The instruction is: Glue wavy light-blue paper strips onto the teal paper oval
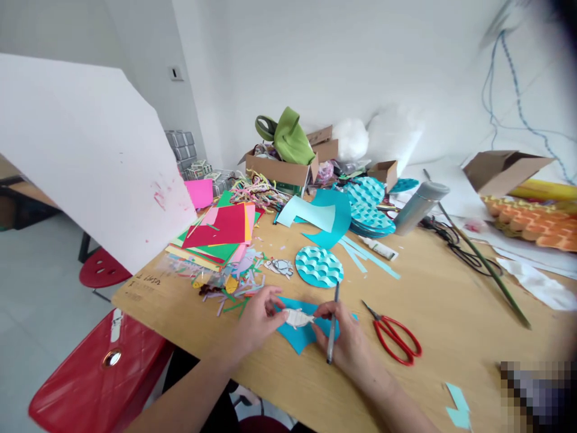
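A white paper fish cutout [297,318] lies over a blue paper piece [298,341] near the table's front edge. My left hand [264,316] holds the fish's left end with thumb and fingers. My right hand [340,334] has a grey pen [332,340] between its fingers, and its fingertips are at the fish's tail. Just behind sits a round blue disc with pale wavy strips [319,266]. Another fish cutout [279,267] is left of that disc. Red-handled scissors [396,340] lie to the right of my right hand.
Coloured sheets [216,231] and paper scraps [234,288] spread at the left. Behind are a cardboard box [282,171], a glue tube [378,248] and a grey bottle [419,207]. A green stick [496,276] lies right. A red stool [99,379] stands at the lower left.
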A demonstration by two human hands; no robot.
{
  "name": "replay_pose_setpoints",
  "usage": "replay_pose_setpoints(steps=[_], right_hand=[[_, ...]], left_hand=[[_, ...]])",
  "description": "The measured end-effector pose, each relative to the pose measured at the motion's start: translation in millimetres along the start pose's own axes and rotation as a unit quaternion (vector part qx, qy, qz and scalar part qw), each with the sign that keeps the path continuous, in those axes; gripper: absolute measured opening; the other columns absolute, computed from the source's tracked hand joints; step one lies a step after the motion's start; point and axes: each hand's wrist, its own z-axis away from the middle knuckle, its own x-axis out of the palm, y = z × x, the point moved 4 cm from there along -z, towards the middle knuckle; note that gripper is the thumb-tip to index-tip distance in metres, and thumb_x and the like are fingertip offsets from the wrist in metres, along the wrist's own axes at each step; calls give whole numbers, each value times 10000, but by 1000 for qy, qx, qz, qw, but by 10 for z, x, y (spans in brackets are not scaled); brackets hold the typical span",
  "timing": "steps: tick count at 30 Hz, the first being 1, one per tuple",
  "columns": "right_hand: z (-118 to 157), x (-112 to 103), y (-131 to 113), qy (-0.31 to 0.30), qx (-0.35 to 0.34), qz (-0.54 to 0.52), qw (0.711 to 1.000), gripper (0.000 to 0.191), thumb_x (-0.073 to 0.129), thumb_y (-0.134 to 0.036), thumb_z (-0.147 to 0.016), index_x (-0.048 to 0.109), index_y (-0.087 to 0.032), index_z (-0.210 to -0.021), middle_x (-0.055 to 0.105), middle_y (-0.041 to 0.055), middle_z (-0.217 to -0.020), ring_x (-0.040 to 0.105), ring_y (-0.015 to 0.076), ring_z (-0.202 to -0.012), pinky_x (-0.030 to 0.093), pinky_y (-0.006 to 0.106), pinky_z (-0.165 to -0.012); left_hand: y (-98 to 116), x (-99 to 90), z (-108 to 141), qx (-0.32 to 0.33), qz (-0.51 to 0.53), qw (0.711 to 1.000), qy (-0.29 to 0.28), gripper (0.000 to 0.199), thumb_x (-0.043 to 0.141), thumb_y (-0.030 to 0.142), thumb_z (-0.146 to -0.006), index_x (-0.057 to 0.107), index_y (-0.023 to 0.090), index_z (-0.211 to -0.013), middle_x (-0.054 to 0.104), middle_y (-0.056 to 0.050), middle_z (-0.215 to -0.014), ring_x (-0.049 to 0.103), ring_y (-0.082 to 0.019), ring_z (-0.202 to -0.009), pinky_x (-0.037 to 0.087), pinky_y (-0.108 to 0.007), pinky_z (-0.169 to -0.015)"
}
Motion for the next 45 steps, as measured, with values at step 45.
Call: replay_pose_setpoints(steps=[45], right_hand=[[9, -555, 515, 195, 137, 103, 966, 217, 587, -432, -866, 558, -238, -960, 649, 45, -909, 643, 209, -816, 487, 308, -666]], left_hand=[[-100, -250, -1331, 153, -391, 906, -51, 365, 769, 195, -738, 651, 179, -1083, 665, -53, -1009, 581, -231, -1010, 429, -346, -918]])
